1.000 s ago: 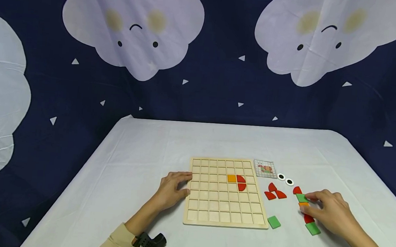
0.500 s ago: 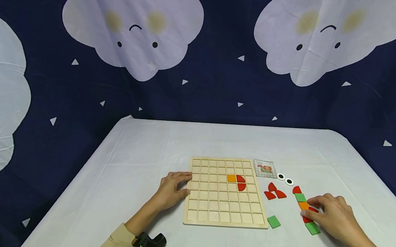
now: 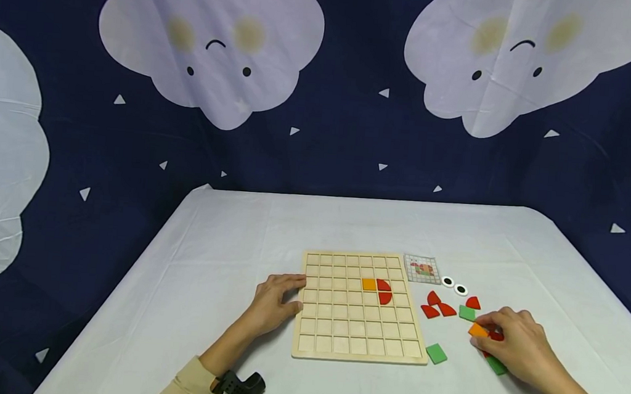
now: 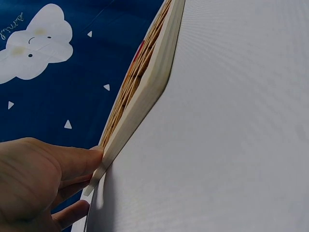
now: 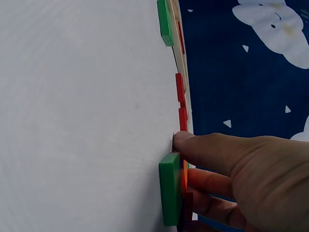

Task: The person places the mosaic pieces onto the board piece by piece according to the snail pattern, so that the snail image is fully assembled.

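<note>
My left hand (image 3: 275, 302) rests against the left edge of a pale wooden grid board (image 3: 331, 350), fingertips and thumb touching its rim. An orange square tile (image 3: 368, 285) and two red quarter-round tiles sit in the board's cells. On the right, my right hand (image 3: 521, 344) pinches another orange square tile (image 3: 478, 330) between thumb and finger, just above or on the cloth. Beneath that hand lie red tiles (image 3: 496, 336) and a green tile (image 3: 497, 366), partly hidden. In the right wrist view, a green tile (image 5: 170, 188) stands near the thumb.
Beside the board's upper right corner lies a pattern card (image 3: 423, 270). Near it are two white eye discs (image 3: 461, 289), several red quarter-round tiles (image 3: 447, 310) and a green square (image 3: 467, 313). Another green square (image 3: 436, 354) lies by the board's lower right corner.
My right hand has moved slightly left, drawing the orange tile out of the tile row. One green square has shifted left as well. My left hand stays on the board's edge.
</note>
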`<state>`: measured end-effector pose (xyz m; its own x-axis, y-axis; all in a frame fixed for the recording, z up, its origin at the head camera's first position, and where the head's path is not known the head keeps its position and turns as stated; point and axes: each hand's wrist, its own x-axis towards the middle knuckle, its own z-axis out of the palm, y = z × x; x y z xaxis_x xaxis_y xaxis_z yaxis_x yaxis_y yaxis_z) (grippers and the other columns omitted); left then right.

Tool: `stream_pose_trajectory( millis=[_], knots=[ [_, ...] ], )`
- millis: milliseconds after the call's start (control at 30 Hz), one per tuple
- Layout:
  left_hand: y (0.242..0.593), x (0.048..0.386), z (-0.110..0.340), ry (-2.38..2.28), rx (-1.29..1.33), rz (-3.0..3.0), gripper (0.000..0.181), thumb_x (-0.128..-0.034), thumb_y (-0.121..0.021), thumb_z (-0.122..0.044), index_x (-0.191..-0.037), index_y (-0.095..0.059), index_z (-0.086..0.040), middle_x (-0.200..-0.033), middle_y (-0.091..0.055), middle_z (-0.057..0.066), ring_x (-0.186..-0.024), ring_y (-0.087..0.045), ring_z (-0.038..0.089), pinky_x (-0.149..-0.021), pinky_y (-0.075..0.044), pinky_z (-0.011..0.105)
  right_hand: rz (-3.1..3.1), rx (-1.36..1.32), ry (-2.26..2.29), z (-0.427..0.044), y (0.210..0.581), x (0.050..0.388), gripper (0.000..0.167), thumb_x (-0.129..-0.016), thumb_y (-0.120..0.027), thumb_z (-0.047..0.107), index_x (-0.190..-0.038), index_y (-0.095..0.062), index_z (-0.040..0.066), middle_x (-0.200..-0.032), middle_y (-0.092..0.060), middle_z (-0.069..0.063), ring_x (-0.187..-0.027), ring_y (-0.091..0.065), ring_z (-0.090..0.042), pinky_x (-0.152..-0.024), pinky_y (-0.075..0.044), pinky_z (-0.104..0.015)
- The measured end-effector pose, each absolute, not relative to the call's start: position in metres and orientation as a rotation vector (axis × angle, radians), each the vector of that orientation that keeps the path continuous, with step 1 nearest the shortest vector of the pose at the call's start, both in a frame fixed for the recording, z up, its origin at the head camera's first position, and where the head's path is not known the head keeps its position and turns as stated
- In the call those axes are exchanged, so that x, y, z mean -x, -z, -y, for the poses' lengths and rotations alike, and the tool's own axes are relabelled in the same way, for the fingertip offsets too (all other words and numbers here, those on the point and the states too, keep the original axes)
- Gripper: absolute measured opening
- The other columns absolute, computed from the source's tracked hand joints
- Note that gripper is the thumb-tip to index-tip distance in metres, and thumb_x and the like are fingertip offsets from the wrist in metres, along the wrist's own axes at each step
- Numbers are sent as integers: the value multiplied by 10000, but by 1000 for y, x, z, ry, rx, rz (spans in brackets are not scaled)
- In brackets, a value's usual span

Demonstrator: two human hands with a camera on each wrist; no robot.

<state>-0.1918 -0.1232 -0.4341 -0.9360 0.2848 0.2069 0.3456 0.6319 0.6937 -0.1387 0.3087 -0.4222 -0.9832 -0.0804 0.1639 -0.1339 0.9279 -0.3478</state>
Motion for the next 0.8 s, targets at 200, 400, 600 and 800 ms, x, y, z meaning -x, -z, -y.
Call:
stream_pose_trajectory(
  millis=[200,400,600,800],
  knots=[
    [434,192,123,1206,533,2765,438,-799,-688,-84,-1228,-616,-35,-1339,-578,52,-1258,-446,287,-1040,-234,551,2926,-212,-559,-307,424,139,275,-720,-774,210,-961,-714,91,-907,-656,-36,-874,-484,-235,-736,-288,-378],
    [435,192,124,1190,536,2774,439,-801,-689,-87,-1230,-614,-38,-1340,-576,53,-1258,-444,289,-1039,-235,555,2890,-243,-547,-303,423,140,261,-710,-786,196,-944,-717,101,-859,-636,-1,-853,-459,-205,-735,-277,-359],
    [435,192,124,1192,534,2772,438,-802,-690,-89,-1231,-614,-40,-1342,-574,51,-1260,-443,286,-1046,-235,551,2875,-263,-620,-287,410,147,276,-725,-784,208,-976,-722,112,-885,-629,-6,-906,-430,-207,-757,-290,-357],
    [435,192,124,1204,540,2765,442,-800,-690,-87,-1232,-612,-33,-1344,-573,52,-1262,-441,287,-1046,-232,552,2840,-354,-679,-262,399,159,267,-736,-778,187,-993,-723,141,-962,-643,-31,-948,-430,-196,-766,-326,-355]
  ],
)
